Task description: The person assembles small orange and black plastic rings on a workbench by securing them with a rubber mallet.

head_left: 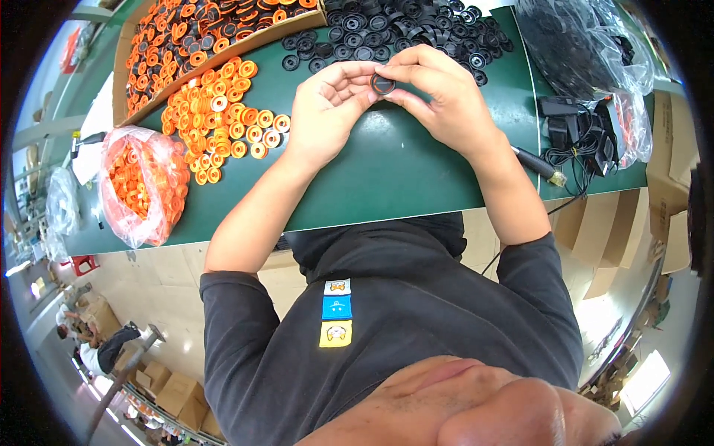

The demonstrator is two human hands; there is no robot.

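Over the green table, both hands meet at a small round black cap (383, 84) with a thin orange line showing on it. My left hand (327, 108) pinches its left side between thumb and fingers. From the other side, my right hand (439, 93) grips it with thumb and forefinger. Loose black round parts (364, 41) lie in a heap just beyond the hands. Left of my left hand spreads a pile of orange round parts (216, 119), some of them lying singly near the wrist.
A cardboard tray (223, 58) of orange-and-black pieces stands at the far left. Nearer is a clear bag (145, 186) of orange parts. To the right are a large clear bag of black parts (580, 44), black adapters with cables (576, 130) and a black-handled tool (539, 165) beside my right forearm.
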